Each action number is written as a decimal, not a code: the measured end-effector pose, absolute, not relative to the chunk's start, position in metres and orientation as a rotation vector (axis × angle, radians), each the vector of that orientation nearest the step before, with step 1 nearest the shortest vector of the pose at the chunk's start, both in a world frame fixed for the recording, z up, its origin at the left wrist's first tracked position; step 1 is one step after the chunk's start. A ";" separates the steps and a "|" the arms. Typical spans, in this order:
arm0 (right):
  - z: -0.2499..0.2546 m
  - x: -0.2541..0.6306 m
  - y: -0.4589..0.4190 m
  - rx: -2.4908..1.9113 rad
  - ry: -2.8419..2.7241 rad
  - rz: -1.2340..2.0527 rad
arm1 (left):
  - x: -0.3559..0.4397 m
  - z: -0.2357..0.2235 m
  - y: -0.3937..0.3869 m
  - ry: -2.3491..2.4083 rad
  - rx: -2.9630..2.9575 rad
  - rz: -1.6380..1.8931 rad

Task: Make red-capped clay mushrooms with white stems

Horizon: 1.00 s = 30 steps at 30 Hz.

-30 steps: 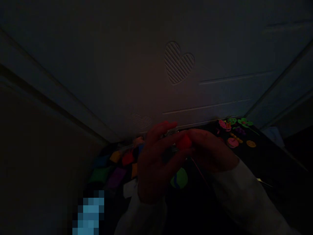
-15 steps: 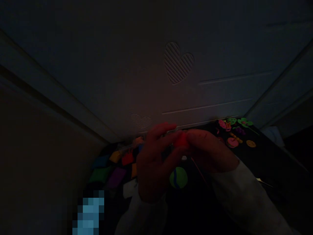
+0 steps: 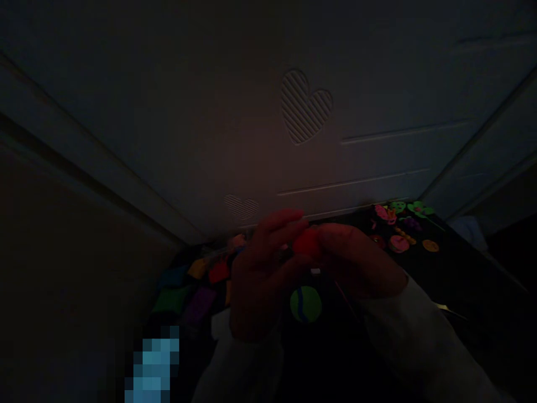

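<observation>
Centrally, red lump (image 3: pixel 306 243): between the fingertips of both hands, raised in front of the panel; exact shape too dark to tell.
Left hand (image 3: pixel 258 280): thumb and fingers curved around the lump's left side, holding it.
Right hand (image 3: pixel 363 260): fingers and thumb narrowed on its right side, holding it too.
Green disc (image 3: pixel 311 305): with a blue band, flat below the lump, between the wrists.
Counter (image 3: pixel 323 361): black, dimly lit.
Coloured packets (image 3: pixel 200 304): grouped left of the left hand.
Small coloured figures (image 3: pixel 399 244): clustered at far right, a green flower (image 3: pixel 420 210) among them.
Panel (image 3: pixel 210 145): pale, heart-embossed, rising along the back edge.
Right edge: slanting, beyond the figures.
Dark expanse: nearest the wearer, between the sleeves (image 3: pixel 243 372).
</observation>
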State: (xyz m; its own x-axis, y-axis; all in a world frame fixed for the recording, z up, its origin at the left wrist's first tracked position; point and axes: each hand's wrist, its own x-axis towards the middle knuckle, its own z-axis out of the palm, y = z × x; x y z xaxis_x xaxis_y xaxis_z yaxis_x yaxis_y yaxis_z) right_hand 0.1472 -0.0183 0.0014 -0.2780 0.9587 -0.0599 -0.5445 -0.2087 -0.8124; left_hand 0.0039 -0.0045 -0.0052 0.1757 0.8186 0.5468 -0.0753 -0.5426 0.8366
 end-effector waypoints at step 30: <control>0.005 0.140 -0.024 -0.816 -1.055 1.354 | 0.013 -0.009 -0.001 0.847 1.167 1.478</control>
State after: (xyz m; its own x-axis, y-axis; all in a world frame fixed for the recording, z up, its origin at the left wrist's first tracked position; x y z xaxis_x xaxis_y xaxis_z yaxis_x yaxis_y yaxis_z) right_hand 0.1401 -0.0239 0.0048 -0.0796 0.9895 0.1204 -0.3582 0.0843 -0.9298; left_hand 0.0130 -0.0008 -0.0085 -0.0035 0.9720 0.2349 -0.2885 -0.2259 0.9304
